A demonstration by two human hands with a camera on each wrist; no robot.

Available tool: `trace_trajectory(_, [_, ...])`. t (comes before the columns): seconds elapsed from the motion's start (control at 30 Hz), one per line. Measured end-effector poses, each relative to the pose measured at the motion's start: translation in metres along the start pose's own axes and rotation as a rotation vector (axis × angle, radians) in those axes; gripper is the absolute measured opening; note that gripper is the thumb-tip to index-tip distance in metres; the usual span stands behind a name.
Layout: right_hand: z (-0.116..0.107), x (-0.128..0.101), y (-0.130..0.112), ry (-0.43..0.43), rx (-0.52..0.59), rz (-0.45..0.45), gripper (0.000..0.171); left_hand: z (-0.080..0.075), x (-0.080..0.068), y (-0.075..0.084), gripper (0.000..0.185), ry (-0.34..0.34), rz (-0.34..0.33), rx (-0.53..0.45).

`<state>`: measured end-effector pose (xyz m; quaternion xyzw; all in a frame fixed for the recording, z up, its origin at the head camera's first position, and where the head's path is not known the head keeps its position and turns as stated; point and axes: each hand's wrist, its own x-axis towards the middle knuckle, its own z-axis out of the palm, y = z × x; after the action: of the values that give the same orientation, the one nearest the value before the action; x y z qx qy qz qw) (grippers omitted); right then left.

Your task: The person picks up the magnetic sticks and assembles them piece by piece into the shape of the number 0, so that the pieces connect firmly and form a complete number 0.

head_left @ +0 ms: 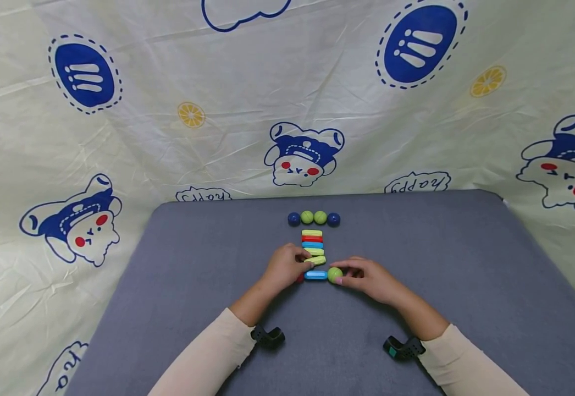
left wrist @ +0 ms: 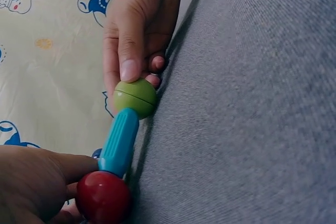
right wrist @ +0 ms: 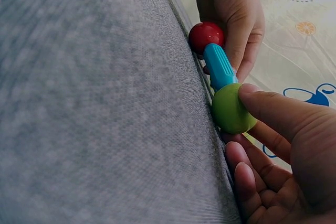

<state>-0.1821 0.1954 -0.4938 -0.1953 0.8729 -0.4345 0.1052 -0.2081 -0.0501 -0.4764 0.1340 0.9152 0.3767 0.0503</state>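
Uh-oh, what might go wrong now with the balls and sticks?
The right hand pinches a green ball; if it slips, that round ball might roll away. The left hand is very close to the slanted yellow stick, so it might bump that stick further out of line.

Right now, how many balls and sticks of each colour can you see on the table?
Green balls: 3
Dark blue balls: 2
Red ball: 1
Yellow sticks: 3
Light blue sticks: 2
Red stick: 1
Total in sight: 12
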Motion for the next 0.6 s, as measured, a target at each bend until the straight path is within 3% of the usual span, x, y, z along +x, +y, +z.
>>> trace_trajectory(0.27, [0.000, 0.000, -0.001, -0.004, 0.000, 0.010, 0.035, -0.010, -0.004, -0.003, 0.017, 0.056, -0.063, -0.105])
trace_trajectory(0.6, [-0.001, 0.000, 0.001, -0.013, 0.003, 0.019, 0.035, -0.033, -0.016, -0.018, 0.017, 0.063, -0.140, -0.260])
